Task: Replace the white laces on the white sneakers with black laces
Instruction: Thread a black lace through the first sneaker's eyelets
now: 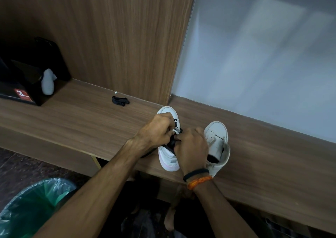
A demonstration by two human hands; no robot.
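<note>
Two white sneakers stand side by side on the wooden bench (81, 117). The left sneaker (168, 157) has a black lace (176, 124) threaded through its upper eyelets. My left hand (156, 130) pinches the lace at the eyelets, and my right hand (190, 146) grips the black lace end over the shoe's tongue. The right sneaker (217, 137) stands with its eyelets bare and its opening towards me. A bundled spare black lace (120, 100) lies on the bench further back.
A black box (32, 73) with a white sock-like bundle (47, 82) sits at the bench's back left. A bin with a green liner (32, 206) stands on the floor at lower left. Wooden panel and frosted glass form the back wall.
</note>
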